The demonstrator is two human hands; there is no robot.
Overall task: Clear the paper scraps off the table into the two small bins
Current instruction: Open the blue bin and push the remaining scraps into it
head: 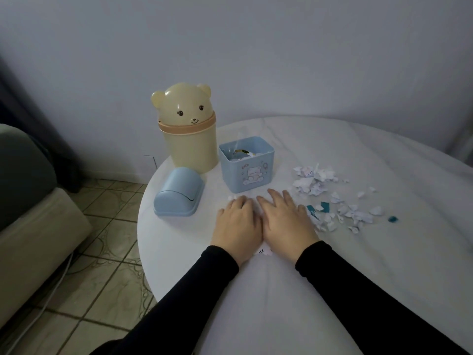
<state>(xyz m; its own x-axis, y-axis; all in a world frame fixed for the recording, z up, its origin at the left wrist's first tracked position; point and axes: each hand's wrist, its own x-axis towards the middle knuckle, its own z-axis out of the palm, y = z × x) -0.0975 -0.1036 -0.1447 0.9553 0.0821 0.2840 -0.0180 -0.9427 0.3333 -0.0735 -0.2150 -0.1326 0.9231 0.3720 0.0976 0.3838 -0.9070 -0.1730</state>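
A pile of torn white paper scraps (313, 181) lies on the white round table (281, 290), right of the bins, with more scraps (354, 217) and a few teal bits (325, 206) nearer me. The blue square bin (231, 175) stands uncovered with scraps inside. Its blue lid (179, 192) lies to its left. Behind them, the cream bear bin (190, 147) has its head lid on. My left hand (238, 224) and my right hand (288, 222) rest palm-down side by side in front of the blue bin. One scrap (263, 251) peeks out between my wrists, and another (231, 197) sits at my left fingertips.
The table's rounded edge (143, 226) runs close to the left of the lid and bear bin. Beyond it are a tiled floor (102, 278) and a cushioned seat (30, 226). A plain wall (281, 60) stands behind the table.
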